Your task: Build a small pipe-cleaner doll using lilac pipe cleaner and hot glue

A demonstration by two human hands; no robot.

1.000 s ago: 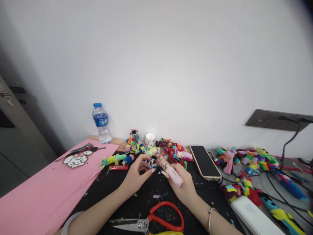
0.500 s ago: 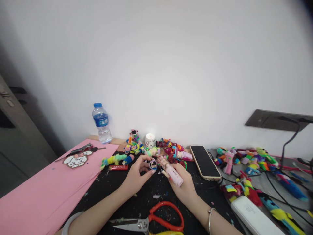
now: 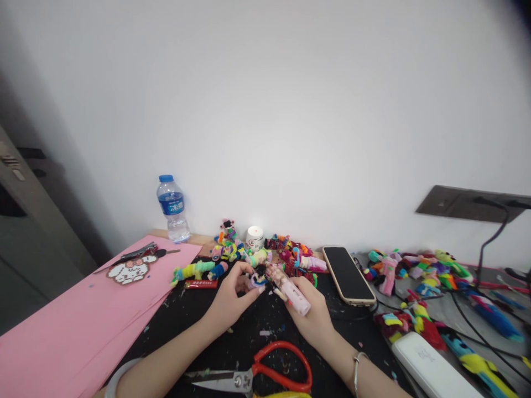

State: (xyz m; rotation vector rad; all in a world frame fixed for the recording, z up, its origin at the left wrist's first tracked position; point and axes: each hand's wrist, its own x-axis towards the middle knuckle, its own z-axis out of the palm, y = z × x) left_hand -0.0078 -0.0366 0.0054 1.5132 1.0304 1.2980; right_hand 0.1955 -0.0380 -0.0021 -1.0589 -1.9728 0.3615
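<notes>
My left hand (image 3: 238,293) is closed, thumb and fingers pinching a small pipe-cleaner figure (image 3: 258,279) in lilac, blue, yellow and black. My right hand (image 3: 309,312) wraps round a pink glue gun (image 3: 293,296), its front end stained brown. That stained end points up and left, close beside the figure; whether the two touch, I cannot tell. Below both hands lie scissors (image 3: 282,354) with red handles, their blades toward the left. A yellow-green and blue pipe-cleaner piece (image 3: 197,271) lies left of my left hand, by a red packet (image 3: 201,284).
Along the wall stand a water bottle (image 3: 172,210) and a white cup (image 3: 254,238) among pipe-cleaner figures (image 3: 228,243). A phone (image 3: 348,275) and a white power bank (image 3: 433,367) lie at right, near cables and more figures (image 3: 423,271). Pink sheets (image 3: 83,309) cover the left.
The small figure has turned in my left fingers, so its yellow and black side shows less from above. My right hand and the glue gun look nearly still.
</notes>
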